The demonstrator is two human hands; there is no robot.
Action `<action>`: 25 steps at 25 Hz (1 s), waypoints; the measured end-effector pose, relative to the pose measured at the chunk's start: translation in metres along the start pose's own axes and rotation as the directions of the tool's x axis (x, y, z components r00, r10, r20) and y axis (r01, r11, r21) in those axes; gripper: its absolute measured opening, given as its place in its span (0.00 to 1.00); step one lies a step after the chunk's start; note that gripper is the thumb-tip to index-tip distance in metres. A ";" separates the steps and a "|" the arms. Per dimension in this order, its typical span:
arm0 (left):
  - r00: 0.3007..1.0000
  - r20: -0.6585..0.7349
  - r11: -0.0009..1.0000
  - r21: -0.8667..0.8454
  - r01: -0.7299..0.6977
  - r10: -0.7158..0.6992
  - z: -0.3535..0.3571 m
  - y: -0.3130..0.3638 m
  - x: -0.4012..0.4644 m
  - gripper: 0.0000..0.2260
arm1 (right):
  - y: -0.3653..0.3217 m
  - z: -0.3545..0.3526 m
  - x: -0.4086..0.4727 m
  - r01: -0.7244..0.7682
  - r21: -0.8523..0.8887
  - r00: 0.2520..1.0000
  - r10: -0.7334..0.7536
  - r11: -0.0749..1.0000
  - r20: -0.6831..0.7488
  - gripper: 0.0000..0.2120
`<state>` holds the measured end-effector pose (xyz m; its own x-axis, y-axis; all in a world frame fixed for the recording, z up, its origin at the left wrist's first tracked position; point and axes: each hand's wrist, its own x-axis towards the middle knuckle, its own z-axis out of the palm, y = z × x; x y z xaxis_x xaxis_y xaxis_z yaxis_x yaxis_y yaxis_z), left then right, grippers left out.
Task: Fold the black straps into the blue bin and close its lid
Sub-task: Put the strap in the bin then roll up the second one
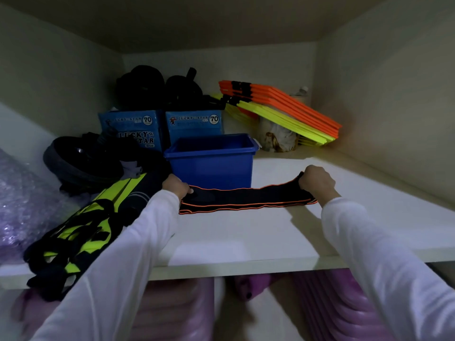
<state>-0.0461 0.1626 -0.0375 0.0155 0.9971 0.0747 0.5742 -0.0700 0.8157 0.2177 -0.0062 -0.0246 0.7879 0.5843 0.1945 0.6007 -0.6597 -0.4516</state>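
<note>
head view: my left hand pinches one end of a long black fabric strap with orange edging, and my right hand has its fingers curled round the other end, lifting it a little. the strap lies stretched flat on the white laminate shelf, just in front of the open blue plastic bin, touching or nearly touching its front wall.

the risks, as i judge them: the strap looks doubled already, so folding it again could let the layers slide apart and leave a loose tail hanging over the bin rim, which would stop a lid seating. pushing the fold forward could shove the light bin back into the two blue printed cardboard boxes behind it. my left sleeve lies against the heap of black and neon-yellow webbing at the shelf edge; a careless sweep might drag that off.

hard to make out: i see no lid anywhere, so i cannot tell where it is. the bin's floor is in shadow, contents unknown. the dark pile at far left is too dim to tell whether more straps lie there. my left fingertips are partly lost against the black cloth.
</note>
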 end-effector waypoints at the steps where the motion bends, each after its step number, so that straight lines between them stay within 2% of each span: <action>1: 1.000 0.004 1.000 0.009 0.002 -0.002 0.000 -0.001 -0.001 0.23 | 0.000 0.002 0.000 0.001 -0.010 1.000 -0.001 1.000 -0.004 0.14; 9: 0.999 0.043 0.994 0.108 -0.020 0.015 0.000 -0.004 -0.001 0.22 | -0.003 0.012 0.001 -0.001 -0.073 1.000 0.002 0.997 0.016 0.13; 18: 0.981 0.192 0.975 0.216 -0.054 0.011 -0.001 -0.004 0.001 0.21 | -0.004 0.020 0.002 0.010 -0.187 1.000 -0.006 0.982 0.024 0.18; 21: 0.970 0.239 0.958 0.267 -0.107 0.042 -0.001 0.001 -0.002 0.18 | -0.004 0.017 -0.002 0.067 -0.337 0.998 -0.070 0.939 0.004 0.21; 23: 0.960 0.271 0.956 0.262 -0.136 0.062 -0.002 0.002 -0.004 0.07 | -0.004 0.012 -0.003 0.127 -0.412 0.992 -0.124 0.902 0.034 0.24; 24: 0.955 0.289 0.957 0.249 -0.147 0.071 -0.003 0.001 -0.005 0.06 | -0.005 0.010 -0.004 0.174 -0.434 0.984 -0.168 0.884 0.052 0.25; 25: 0.948 0.311 0.956 0.255 -0.145 0.061 -0.001 0.000 -0.003 0.11 | -0.008 0.008 -0.006 0.239 -0.446 0.970 -0.234 0.862 0.068 0.26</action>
<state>-0.0469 0.1597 -0.0367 0.3046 0.9507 -0.0578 0.7555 -0.2042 0.6225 0.2075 -0.0008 -0.0288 0.6145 0.7531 0.2351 0.7669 -0.6401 0.0458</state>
